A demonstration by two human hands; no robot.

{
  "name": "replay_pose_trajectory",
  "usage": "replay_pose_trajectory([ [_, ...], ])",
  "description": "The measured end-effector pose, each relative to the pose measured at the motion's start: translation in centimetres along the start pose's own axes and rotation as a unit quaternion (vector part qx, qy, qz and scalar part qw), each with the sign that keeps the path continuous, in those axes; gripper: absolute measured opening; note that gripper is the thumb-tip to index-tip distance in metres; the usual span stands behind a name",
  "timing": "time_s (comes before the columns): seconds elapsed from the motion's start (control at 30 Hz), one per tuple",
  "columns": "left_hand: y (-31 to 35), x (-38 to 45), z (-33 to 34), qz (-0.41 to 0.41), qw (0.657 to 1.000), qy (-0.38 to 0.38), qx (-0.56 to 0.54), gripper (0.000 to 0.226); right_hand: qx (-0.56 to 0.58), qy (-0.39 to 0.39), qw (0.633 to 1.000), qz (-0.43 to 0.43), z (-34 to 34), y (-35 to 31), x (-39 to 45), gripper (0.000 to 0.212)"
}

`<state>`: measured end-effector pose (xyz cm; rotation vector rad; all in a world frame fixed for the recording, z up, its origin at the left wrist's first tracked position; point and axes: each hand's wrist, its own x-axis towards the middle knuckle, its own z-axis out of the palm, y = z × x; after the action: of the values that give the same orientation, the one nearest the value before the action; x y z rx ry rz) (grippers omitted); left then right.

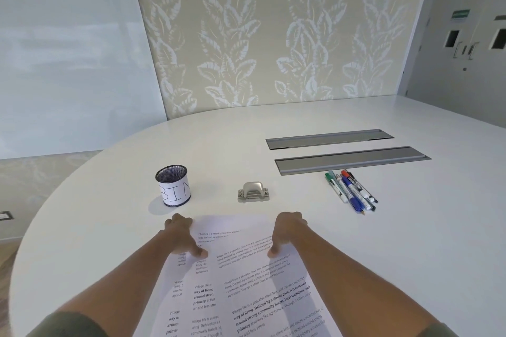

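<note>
Printed sheets (246, 287): lower centre of frame, overlapping, over your white table (383, 241). Your left hand (182, 235) and right hand (287, 232): each pinches the stack's far end, thumb on top. Above them: hole punch (253, 192)

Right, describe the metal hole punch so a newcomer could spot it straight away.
On the round white table, look just beyond the far edge of the printed sheets. The hole punch stands there alone, between the mesh cup labelled BIN on its left and the bundle of markers on its right. It alone is squat, silvery and domed.
</note>
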<state>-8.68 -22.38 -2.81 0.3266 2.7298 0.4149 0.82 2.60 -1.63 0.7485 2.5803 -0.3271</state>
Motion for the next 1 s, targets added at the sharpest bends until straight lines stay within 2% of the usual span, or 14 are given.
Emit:
replay_pose_trajectory([
  [0.1, 0.0, 0.0, 0.2, -0.009, 1.0, 0.019, -0.007, 0.117, 0.002, -0.006, 1.0, 0.006, 0.1, 0.0, 0.1, 0.084],
  [0.23, 0.0, -0.2, 0.3, -0.012, 1.0, 0.027, 0.001, 0.11, -0.002, -0.019, 1.0, -0.001, 0.1, 0.1, -0.2, 0.078],
  [0.37, -0.3, -0.4, 0.5, -0.001, 1.0, 0.014, -0.021, 0.071, 0.022, -0.013, 1.0, -0.001, 0.1, 0.6, -0.8, 0.08],
  [0.47, -0.9, -0.6, 0.6, 0.017, 0.995, -0.001, -0.099, 0.041, 0.03, -0.027, 0.999, -0.018, 0.1, 0.9, -0.8, 0.077],
  [0.63, -1.5, -1.2, 0.7, 0.041, 0.984, -0.021, -0.17, 0.034, 0.059, -0.004, 0.998, -0.025, 0.4, 1.1, -0.6, 0.07],
  [0.7, -1.7, -1.2, 0.9, 0.034, 0.98, -0.015, -0.194, 0.024, 0.102, 0.019, 0.994, -0.026, 0.4, 1.4, -0.8, 0.055],
  [0.77, -1.9, -1.1, 1.3, 0.02, 0.976, 0.011, -0.215, 0.011, 0.169, 0.03, 0.985, -0.033, 0.2, 1.8, -1.1, 0.045],
  [0.83, -2.0, -0.8, 1.5, 0.006, 0.974, 0.044, -0.223, 0.031, 0.253, 0.044, 0.966, -0.031, 0.1, 2.3, -0.7, 0.039],
  [0.9, -2.0, -0.8, 1.6, -0.003, 0.97, 0.069, -0.231, 0.04, 0.302, 0.075, 0.95, -0.034, 0.1, 2.8, -0.3, 0.029],
  [1.0, -2.0, -0.8, 1.4, -0.008, 0.957, 0.079, -0.278, 0.043, 0.477, 0.086, 0.874, -0.025, 0.2, 2.9, -0.2, 0.018],
])
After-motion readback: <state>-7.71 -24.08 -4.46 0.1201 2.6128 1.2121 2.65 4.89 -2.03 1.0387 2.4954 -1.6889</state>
